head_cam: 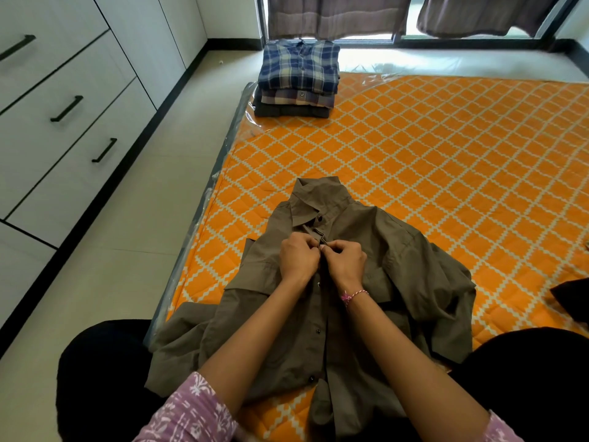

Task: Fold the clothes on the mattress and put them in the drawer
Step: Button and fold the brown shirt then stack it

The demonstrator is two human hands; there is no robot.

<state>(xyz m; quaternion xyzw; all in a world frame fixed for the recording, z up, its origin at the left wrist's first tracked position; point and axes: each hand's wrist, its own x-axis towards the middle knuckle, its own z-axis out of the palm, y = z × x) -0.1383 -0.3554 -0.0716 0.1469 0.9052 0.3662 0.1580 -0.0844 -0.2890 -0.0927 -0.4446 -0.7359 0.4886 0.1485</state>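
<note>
An olive-brown button shirt [408,269] lies front-up on the orange patterned mattress [446,154], collar pointing away from me. My left hand [298,258] and my right hand [345,261] meet at its button placket just below the collar, and both pinch the fabric there, fingers curled. What sits between the fingertips is too small to make out. A stack of folded shirts [299,79], a blue plaid one on top, sits at the mattress's far left corner. White drawers [63,110] with black handles line the left wall, all closed.
A dark garment [572,299] lies at the mattress's right edge. Pale floor [127,224] runs between the mattress and the drawers. Curtains [338,14] hang over a window at the back. My dark-clad knees frame the shirt's lower part.
</note>
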